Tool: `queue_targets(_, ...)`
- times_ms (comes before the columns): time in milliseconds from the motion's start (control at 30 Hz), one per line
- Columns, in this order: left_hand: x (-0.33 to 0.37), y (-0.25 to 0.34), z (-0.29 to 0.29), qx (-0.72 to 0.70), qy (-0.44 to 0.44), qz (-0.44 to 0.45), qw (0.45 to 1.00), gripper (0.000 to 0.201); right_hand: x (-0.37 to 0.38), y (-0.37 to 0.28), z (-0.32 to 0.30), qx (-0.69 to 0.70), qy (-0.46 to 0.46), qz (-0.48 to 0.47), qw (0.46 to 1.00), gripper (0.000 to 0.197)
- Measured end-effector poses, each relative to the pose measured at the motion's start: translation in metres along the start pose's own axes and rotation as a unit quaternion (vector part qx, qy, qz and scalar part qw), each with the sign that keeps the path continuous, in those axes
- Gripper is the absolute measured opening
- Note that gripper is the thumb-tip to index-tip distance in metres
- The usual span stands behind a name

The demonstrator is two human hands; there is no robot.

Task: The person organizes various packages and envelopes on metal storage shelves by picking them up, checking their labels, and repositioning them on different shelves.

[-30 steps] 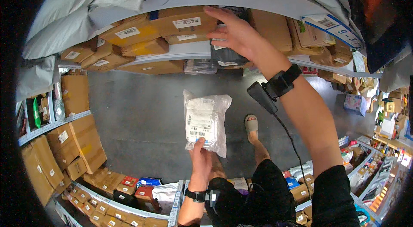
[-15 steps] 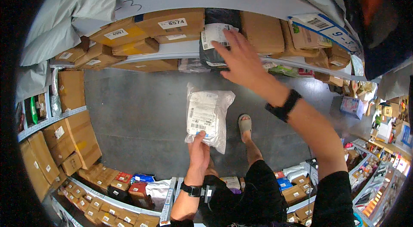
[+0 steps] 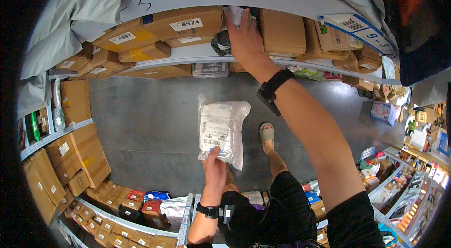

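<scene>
My left hand (image 3: 214, 170) grips the lower edge of a flat parcel in a clear-white plastic bag (image 3: 224, 128), its thumb over the printed label. The parcel is held up above the floor with its label facing me. My right hand (image 3: 245, 39) reaches into the shelf ahead, closed on a black plastic-wrapped parcel (image 3: 221, 43). Crumpled pale wrapping shows between its thumb and forefinger. Most of that parcel is hidden behind the hand. Brown cartons stand on both sides: a labelled carton (image 3: 188, 22) to the left and a plain carton (image 3: 282, 32) to the right.
The shelf's pale front edge (image 3: 188, 55) runs across ahead, with more parcels beneath it. White sacks (image 3: 89, 8) hang over the upper left. Racks of cartons (image 3: 89, 149) stand at left, and others are behind and at right. Grey floor (image 3: 141, 112) lies between them.
My right hand has moved forward into the shelf and closed on the black parcel, which now sits deeper and crumpled. The white parcel in my left hand has shifted slightly left.
</scene>
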State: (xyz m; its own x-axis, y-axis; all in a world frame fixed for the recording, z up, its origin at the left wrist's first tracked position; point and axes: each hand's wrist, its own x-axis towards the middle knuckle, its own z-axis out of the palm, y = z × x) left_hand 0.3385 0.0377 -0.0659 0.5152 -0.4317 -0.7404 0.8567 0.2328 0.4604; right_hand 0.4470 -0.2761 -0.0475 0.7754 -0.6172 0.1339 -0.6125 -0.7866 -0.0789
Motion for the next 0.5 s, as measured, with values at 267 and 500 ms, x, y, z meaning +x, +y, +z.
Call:
queue_targets(267,-0.003,0.007,-0.015,-0.053,0.018,0.003,0.998,0.052,-0.050,0.030,-0.071,0.093,0.060,-0.130,0.985,0.080)
queue_targets(500,0.006,-0.002,-0.014,0.009,-0.003,-0.019,1.000,0.057,-0.070,0.064,-0.059,0.058,0.052,0.138,0.987,0.094)
